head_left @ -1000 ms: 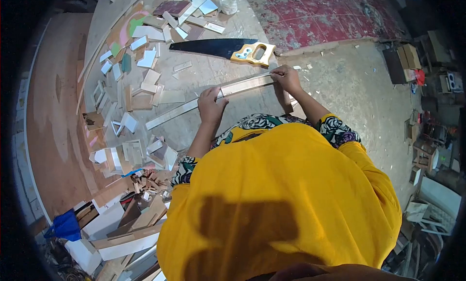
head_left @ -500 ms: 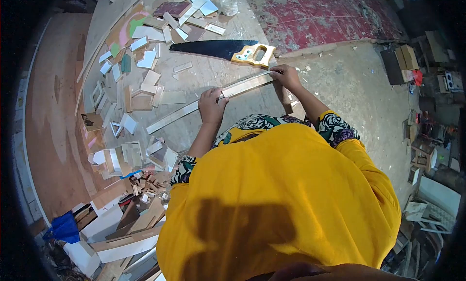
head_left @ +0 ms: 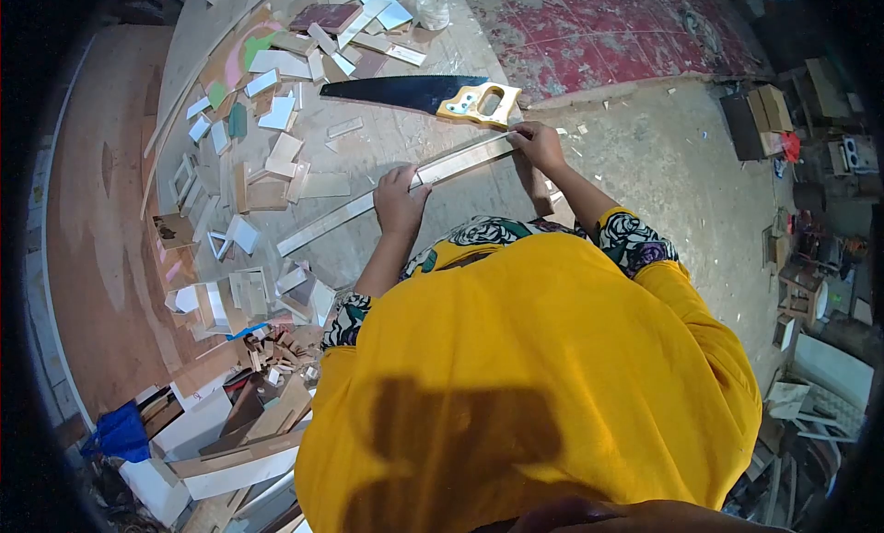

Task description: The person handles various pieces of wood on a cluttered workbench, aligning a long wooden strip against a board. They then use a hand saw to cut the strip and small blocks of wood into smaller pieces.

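A long, pale wooden strip point(head_left: 322, 226) lies slantwise on the worktable. My left hand point(head_left: 401, 201) is closed over its middle, fingers on the far edge and thumb on the near side. A dark crosswise line shows on the wood just beside that thumb. At the right end, by the table's edge, my right hand point(head_left: 539, 148) pinches the strip between thumb and fingers. A handsaw point(head_left: 405, 93) with a dark blade and a yellow wooden handle lies flat beyond the strip, its handle close to my right fingers.
Several wood offcuts point(head_left: 279, 112) cover the left and far parts of the worktable point(head_left: 460, 206). A clear jar point(head_left: 433, 10) stands at the far edge. More scrap boards point(head_left: 239, 441) are heaped at lower left, near a blue bag point(head_left: 122, 432). Concrete floor point(head_left: 663, 192) lies to the right.
The dark mark beside my left thumb looks thinner. Both hands stay at about the same places on the strip, with only a slight overall shift in view.
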### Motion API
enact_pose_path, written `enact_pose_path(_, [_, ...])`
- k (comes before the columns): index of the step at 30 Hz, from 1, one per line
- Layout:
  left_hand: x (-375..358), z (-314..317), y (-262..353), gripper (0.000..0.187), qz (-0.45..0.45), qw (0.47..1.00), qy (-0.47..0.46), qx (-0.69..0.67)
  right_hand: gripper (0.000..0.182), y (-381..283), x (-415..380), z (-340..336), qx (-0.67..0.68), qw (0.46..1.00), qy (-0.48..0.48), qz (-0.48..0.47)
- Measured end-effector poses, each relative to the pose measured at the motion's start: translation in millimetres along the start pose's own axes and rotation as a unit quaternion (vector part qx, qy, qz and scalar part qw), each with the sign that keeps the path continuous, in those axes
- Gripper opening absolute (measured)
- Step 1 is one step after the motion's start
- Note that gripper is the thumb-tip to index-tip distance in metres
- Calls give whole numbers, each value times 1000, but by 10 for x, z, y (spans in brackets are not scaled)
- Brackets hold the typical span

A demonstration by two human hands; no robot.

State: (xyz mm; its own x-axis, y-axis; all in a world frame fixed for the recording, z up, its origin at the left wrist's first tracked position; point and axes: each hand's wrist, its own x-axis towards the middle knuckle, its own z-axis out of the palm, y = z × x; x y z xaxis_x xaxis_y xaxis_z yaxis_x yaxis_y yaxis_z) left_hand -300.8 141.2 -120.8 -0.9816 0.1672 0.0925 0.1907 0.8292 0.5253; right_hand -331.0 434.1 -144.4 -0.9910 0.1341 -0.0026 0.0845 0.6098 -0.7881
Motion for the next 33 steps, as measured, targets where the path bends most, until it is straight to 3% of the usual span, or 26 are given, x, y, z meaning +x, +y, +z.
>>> enact_pose_path(4, [-4, 19, -14, 42, 7, 1000, 8, 9, 27, -26, -9, 8, -3, 1000, 14, -10])
enact_pose_path(6, [-3, 24, -13, 42, 11, 1000, 12, 14, 28, -69, -13, 7, 13, 997, 22, 68])
enact_pose_path(12, [-9, 37, -42, 40, -6, 1000, 8, 3, 32, 16, 28, 66, -40, 997, -23, 66])
enact_pose_path(19, [-22, 60, -106, 42, -3, 1000, 5, 6, 35, -24, -41, 20, -13, 997, -37, 63])
enact_pose_path(22, [-78, 38, -113, 43, 0, 1000, -2, 16, 39, -123, -105, -99, 19, 999, -43, 11])
enact_pose_path(24, [-29, 43, -138, 43, 10, 999, -2, 30, 47, -254, -214, -159, -159, 977, 1, -143])
enact_pose_path(26, [-51, 88, -182, 43, 29, 999, 21, 11, 50, -371, -192, -158, -174, 971, -33, -162])
enact_pose_path(28, [-70, 17, -103, 42, 18, 1000, 15, 5, 49, -402, -162, -90, -199, 939, -57, -275])
enact_pose_path(29, [-68, 8, -98, 42, 15, 1000, 14, 0, 37, -424, -142, -37, -195, 938, -60, -281])
enact_pose_path(32, [-88, 14, -103, 42, 9, 1000, 13, -4, 26, -377, -85, 91, -187, 939, -146, -249])
enact_pose_path(33, [-87, 5, -92, 42, 6, 1000, 15, -4, 22, -386, -104, 100, -177, 942, -123, -258])
